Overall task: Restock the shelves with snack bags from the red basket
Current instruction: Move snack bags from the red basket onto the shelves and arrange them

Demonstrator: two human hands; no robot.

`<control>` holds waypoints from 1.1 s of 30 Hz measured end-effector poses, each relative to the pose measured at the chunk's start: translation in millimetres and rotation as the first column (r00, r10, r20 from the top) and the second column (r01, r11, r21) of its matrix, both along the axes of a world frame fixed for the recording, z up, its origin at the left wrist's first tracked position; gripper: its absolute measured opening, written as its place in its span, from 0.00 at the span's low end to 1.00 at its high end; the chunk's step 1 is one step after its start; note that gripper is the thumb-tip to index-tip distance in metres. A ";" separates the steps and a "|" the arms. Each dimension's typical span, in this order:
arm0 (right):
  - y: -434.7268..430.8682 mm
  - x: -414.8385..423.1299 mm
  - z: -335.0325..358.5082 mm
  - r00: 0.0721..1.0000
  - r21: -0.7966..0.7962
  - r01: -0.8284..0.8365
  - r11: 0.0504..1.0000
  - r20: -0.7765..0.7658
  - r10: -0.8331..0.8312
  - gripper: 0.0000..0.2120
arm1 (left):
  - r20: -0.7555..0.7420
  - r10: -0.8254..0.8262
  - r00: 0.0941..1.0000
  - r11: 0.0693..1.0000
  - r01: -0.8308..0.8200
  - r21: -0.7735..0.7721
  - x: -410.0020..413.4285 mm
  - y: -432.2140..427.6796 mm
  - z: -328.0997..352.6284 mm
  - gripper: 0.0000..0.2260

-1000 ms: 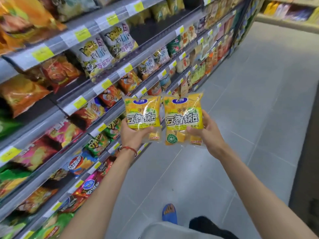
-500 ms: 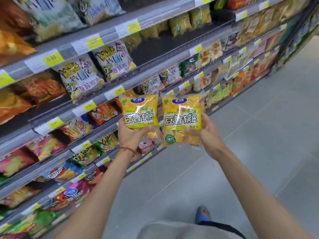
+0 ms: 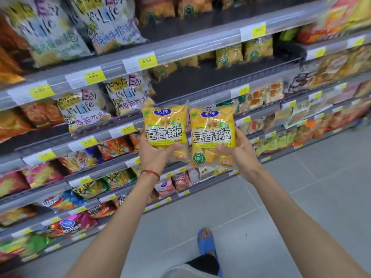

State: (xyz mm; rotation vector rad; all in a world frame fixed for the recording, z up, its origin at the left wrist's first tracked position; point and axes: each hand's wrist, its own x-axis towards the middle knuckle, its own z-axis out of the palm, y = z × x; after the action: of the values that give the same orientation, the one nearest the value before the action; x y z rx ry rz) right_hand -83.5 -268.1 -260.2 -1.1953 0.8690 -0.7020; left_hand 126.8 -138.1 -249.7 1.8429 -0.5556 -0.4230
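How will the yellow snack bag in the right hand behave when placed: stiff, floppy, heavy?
Probably light: the right hand holds the yellow snack bag upright by its lower part alone. Its glossy film looks slippery. Pieces seen through the clear bottom may crush.

Fingers of left hand [image 3: 152, 156] mostly tucked behind left bag [image 3: 165, 127], right hand [image 3: 240, 155] likewise behind right bag [image 3: 211, 133], small print on both too fine to read, far-right shelves [image 3: 333, 46] smeared with blur, price tags [image 3: 319, 52] there unreadable, top bags [image 3: 50, 31] cropped by the frame, sandal [image 3: 205, 242] heel hidden under dark cloth [image 3: 202, 263].
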 end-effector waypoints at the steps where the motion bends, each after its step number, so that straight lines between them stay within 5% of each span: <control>1: -13.6 3.7 0.3 1.000 -0.002 -0.011 1.000 0.003 0.011 0.32 | -0.001 0.018 1.000 1.000 -0.018 0.001 2.3 -10.9 -0.2 0.57; 4: -49.1 13.6 1.6 0.999 0.012 -0.045 0.999 -0.016 0.045 0.28 | -0.007 0.056 0.998 0.998 -0.056 -0.016 8.4 -39.5 0.1 0.58; 9: -100.8 25.0 6.9 0.997 -0.002 -0.069 0.998 -0.026 0.069 0.22 | 0.024 0.116 0.993 0.993 -0.115 -0.028 12.2 -84.2 2.1 0.40; 16: -169.1 34.1 28.0 0.992 -0.043 -0.124 0.991 0.003 0.124 0.17 | 0.029 0.218 0.975 0.976 -0.218 -0.020 4.2 -137.8 25.5 0.54; 28: -270.9 62.5 35.0 0.965 -0.165 -0.253 0.953 0.025 0.260 0.19 | 0.050 0.331 0.942 0.940 -0.324 -0.109 5.2 -213.4 36.2 0.54; 33: -304.0 87.9 42.3 0.954 -0.233 -0.280 0.931 0.039 0.297 0.34 | 0.088 0.358 0.929 0.927 -0.343 -0.150 25.9 -236.7 35.5 0.54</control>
State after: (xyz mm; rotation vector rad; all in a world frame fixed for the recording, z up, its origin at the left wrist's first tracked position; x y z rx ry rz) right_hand 4.4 -572.1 -217.9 -1.4560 0.5445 -0.6092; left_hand 152.7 -374.8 -214.1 1.7985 -0.3098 -0.0378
